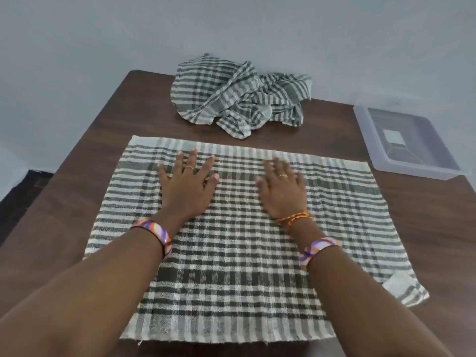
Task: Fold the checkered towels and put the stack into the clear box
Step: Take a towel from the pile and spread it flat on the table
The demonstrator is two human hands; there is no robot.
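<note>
One checkered towel (244, 228) is spread flat across the middle of the counter (108, 130), near edge hanging just over the front. Both palms are laid on it with fingers straight, nothing grasped: left hand (188, 184), right hand (283, 191), a bit blurred. A crumpled towel heap (239, 91) is bunched at the far edge. The clear box (407, 140) is parked by the far right corner, nothing seen inside.

Looks to me like a plain room in a home, prob a laundry/utility corner: dark brown wood-grain table (85, 155) pushed against a bare pale grey-blue painted wall (77, 34), dark floor (23, 191) at left, crumpled green-and-white checkered cotton towels (231, 94) w/ a clear plastic rectangular storage box (365, 124) beside — household stuff, no shop or lab gear I can see
</note>
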